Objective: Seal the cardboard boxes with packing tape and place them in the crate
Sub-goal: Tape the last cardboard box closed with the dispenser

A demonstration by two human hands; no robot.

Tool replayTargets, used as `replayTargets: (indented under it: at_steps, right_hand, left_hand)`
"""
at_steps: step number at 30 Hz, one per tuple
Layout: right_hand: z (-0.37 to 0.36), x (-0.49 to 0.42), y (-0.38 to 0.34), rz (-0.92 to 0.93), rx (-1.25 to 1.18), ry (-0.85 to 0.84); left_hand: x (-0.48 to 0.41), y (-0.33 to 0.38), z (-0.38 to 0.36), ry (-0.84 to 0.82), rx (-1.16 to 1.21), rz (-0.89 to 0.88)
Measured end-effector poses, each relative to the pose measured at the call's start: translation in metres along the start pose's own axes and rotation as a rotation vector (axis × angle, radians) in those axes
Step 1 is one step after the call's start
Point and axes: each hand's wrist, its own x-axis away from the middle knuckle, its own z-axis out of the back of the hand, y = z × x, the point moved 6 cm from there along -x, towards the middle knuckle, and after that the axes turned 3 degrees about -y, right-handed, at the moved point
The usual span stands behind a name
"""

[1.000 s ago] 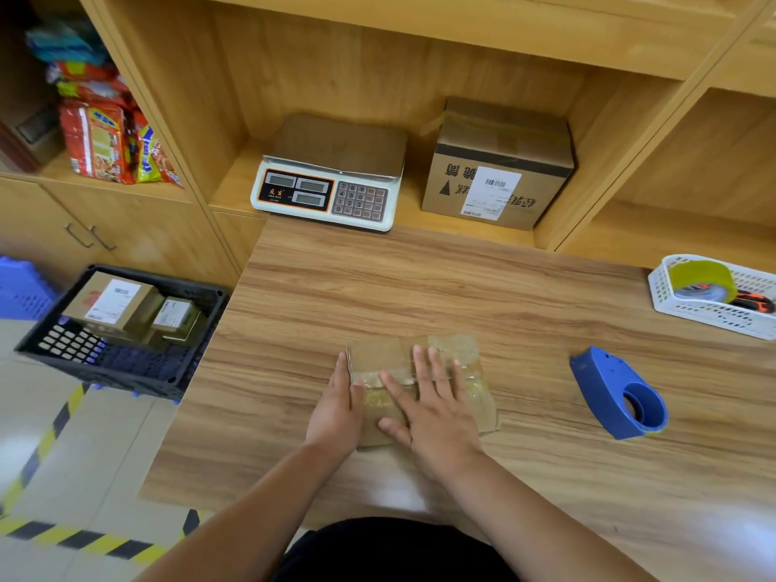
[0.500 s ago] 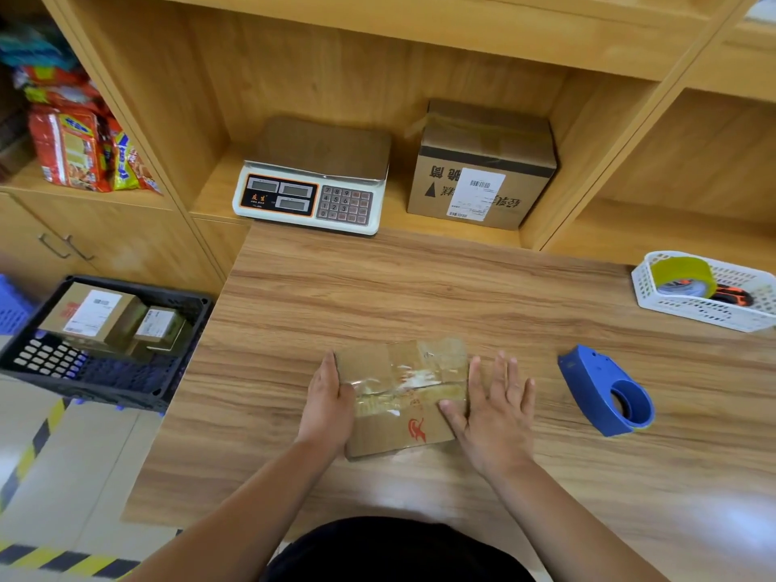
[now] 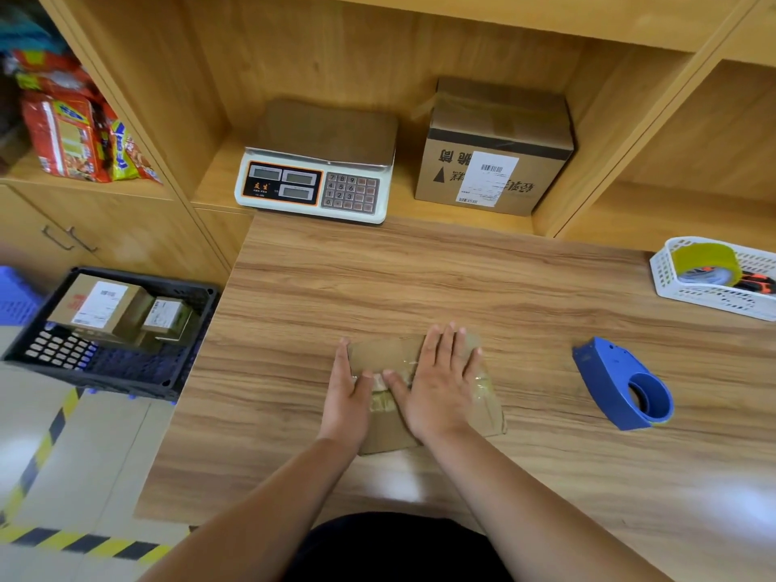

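A small flat cardboard box [image 3: 382, 354] with clear tape across its top lies on the wooden table [image 3: 420, 279]. My left hand [image 3: 346, 392] rests against its left side, thumb on top. My right hand [image 3: 439, 380] lies flat on the box top, fingers spread, covering the taped seam. A blue tape dispenser [image 3: 625, 386] stands on the table to the right, apart from both hands. The black crate [image 3: 126, 371] sits on the floor to the left and holds a larger labelled box [image 3: 98, 306] and a smaller one [image 3: 166, 317].
A weighing scale [image 3: 315, 178] and a large labelled carton [image 3: 491, 153] sit in the shelf recess behind the table. A white basket [image 3: 714, 296] with a yellow tape roll stands at the right edge. Snack packets [image 3: 71, 136] fill the left shelf. Striped tape marks the floor.
My right hand slid off the box to its right side, then came back flat onto the top. My left hand stayed at the left side.
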Motion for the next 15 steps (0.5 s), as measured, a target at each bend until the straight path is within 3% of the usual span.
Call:
replayTargets:
  at_steps: [10, 15]
  right_hand:
    - [0.008, -0.009, 0.034, -0.019, 0.032, 0.036]
    - [0.015, -0.004, 0.085, -0.170, -0.105, 0.043]
  left_hand:
    - [-0.001, -0.007, 0.000, 0.012, 0.079, 0.014]
    - [0.002, -0.007, 0.001, 0.010, 0.062, 0.019]
